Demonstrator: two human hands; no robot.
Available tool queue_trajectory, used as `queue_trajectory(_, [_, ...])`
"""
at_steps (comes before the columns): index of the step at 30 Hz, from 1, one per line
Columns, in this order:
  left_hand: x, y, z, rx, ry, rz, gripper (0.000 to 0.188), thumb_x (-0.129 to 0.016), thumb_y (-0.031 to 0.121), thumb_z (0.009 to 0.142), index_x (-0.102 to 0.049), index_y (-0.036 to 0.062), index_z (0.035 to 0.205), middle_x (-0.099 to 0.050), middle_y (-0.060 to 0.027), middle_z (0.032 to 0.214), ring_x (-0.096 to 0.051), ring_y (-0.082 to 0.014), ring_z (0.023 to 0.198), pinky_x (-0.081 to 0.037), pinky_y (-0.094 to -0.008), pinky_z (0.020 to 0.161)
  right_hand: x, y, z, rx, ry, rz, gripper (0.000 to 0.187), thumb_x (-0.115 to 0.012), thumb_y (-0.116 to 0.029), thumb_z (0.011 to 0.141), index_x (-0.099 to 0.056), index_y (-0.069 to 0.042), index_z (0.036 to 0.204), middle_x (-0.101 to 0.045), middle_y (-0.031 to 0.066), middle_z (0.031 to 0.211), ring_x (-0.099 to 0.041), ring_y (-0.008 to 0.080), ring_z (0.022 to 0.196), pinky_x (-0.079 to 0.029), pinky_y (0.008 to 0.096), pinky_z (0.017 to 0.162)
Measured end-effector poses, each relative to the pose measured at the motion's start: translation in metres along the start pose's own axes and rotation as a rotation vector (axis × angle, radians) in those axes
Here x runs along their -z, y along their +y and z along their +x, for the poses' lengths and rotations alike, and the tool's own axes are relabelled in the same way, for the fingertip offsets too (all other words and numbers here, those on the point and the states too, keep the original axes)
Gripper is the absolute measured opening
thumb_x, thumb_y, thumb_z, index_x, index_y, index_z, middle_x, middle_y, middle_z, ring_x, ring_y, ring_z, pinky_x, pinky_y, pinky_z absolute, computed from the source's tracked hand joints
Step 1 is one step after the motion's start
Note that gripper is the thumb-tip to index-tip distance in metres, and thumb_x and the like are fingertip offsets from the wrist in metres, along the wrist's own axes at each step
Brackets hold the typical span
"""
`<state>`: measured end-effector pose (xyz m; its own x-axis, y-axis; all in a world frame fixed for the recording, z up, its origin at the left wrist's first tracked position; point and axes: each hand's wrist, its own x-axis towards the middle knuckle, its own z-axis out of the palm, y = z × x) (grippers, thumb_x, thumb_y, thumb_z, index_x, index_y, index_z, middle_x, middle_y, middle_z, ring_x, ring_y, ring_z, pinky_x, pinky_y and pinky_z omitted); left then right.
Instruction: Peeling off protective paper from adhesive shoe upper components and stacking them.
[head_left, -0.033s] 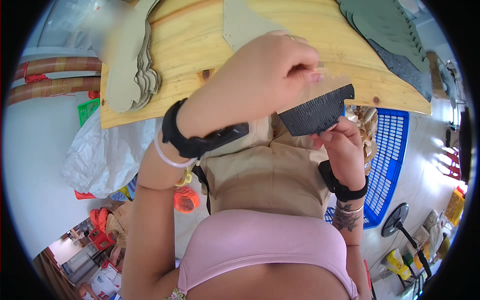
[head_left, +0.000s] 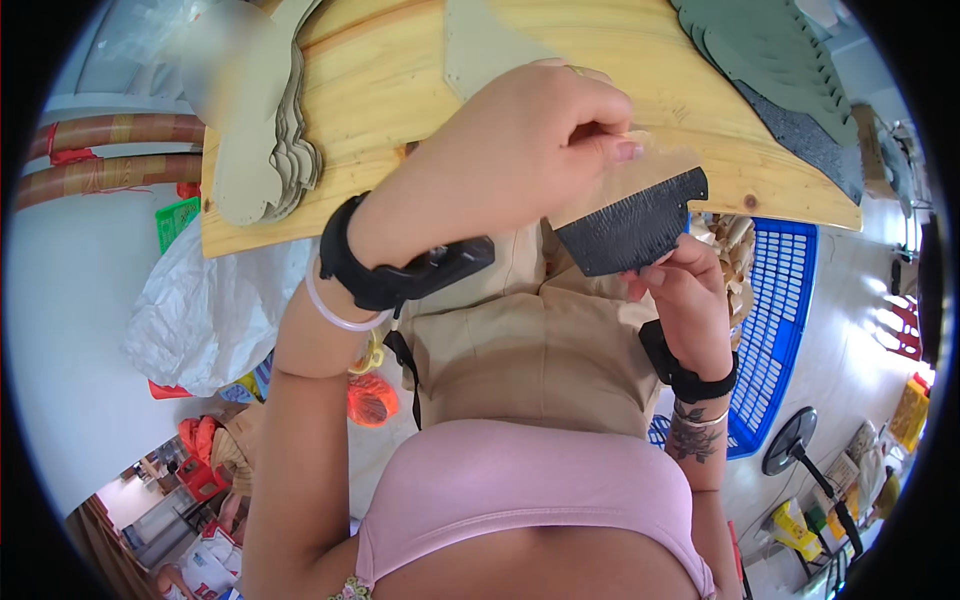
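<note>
A flat black piece (head_left: 628, 232) with a wrinkled surface and a notched right end is in front of the table edge. My right hand (head_left: 688, 285) pinches its lower right edge between thumb and fingers. Along its upper side runs a strip of thin brown paper (head_left: 650, 172), partly lifted off the black face. My left hand (head_left: 560, 130) reaches across from the left, its thumb and curled fingers closed on the upper edge of this paper. The left fingertips are partly hidden behind the hand.
On the wooden table (head_left: 385, 95) lie stacked cream cut pieces (head_left: 250, 165), a single cream piece (head_left: 485, 50) and stacked grey-green pieces (head_left: 775, 75). A blue basket (head_left: 812, 235) beside my right arm holds crumpled brown paper (head_left: 738, 245). A white plastic bag (head_left: 205, 310) hangs at the left.
My left hand has shifted very slightly left with the brown paper's edge, and the paper looks less blurred. The black piece tilts a little lower at its left corner.
</note>
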<state>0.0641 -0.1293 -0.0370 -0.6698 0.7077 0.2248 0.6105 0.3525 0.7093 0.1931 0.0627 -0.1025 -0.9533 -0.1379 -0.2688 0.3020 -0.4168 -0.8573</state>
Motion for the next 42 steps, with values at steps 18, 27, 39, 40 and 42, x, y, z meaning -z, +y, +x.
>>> queue_trajectory(18, [0.085,-0.048,-0.025,0.390,0.358,-1.269,0.025,-0.058,0.012,0.095,-0.061,0.0003,0.117,-0.066,-0.0064,0.107,-0.064,-0.0144,0.096,-0.049,-0.0255,0.085,0.026,-0.012,-0.049,0.167,-0.158,0.511,0.034,-0.061,0.010,0.066,-0.057,-0.003,0.098,-0.065,0.0234,0.091,-0.067,0.0277,0.066,-0.056,0.0334,0.053])
queue_trajectory(27, [0.110,-0.061,-0.069,0.196,0.760,-0.117,0.042,-0.059,0.015,0.093,-0.052,-0.0050,0.130,-0.065,-0.0104,0.121,-0.060,-0.0162,0.113,-0.047,-0.0314,0.097,0.090,-0.021,-0.093,0.439,-0.181,0.614,0.023,-0.057,-0.028,0.089,-0.060,-0.008,0.099,-0.064,0.0079,0.101,-0.060,0.0199,0.096,-0.046,0.0442,0.090])
queue_trajectory(39, [0.076,-0.020,-0.057,0.455,0.580,-1.064,0.021,-0.054,0.016,0.098,-0.061,0.0006,0.110,-0.066,-0.0060,0.106,-0.063,-0.0137,0.096,-0.049,-0.0292,0.085,0.029,-0.029,-0.026,0.179,0.218,-0.232,0.048,-0.030,-0.033,0.107,-0.058,0.004,0.119,-0.065,0.0120,0.107,-0.060,0.0165,0.100,-0.045,0.0310,0.088])
queue_trajectory(40, [0.076,-0.022,-0.056,0.481,0.582,-1.034,0.021,-0.053,0.017,0.098,-0.061,0.0006,0.109,-0.066,-0.0061,0.105,-0.063,-0.0132,0.097,-0.049,-0.0284,0.086,0.023,-0.032,-0.021,0.183,0.266,-0.243,0.049,-0.032,-0.033,0.107,-0.062,0.004,0.113,-0.067,0.0120,0.101,-0.061,0.0167,0.096,-0.046,0.0300,0.086])
queue_trajectory(42, [0.073,-0.022,-0.054,0.504,0.543,-1.020,0.019,-0.053,0.017,0.098,-0.061,0.0009,0.106,-0.065,-0.0049,0.102,-0.062,-0.0120,0.095,-0.048,-0.0271,0.084,0.031,-0.034,-0.013,0.169,0.250,-0.257,0.048,-0.033,-0.033,0.106,-0.063,0.005,0.111,-0.068,0.0119,0.098,-0.062,0.0164,0.092,-0.046,0.0294,0.085])
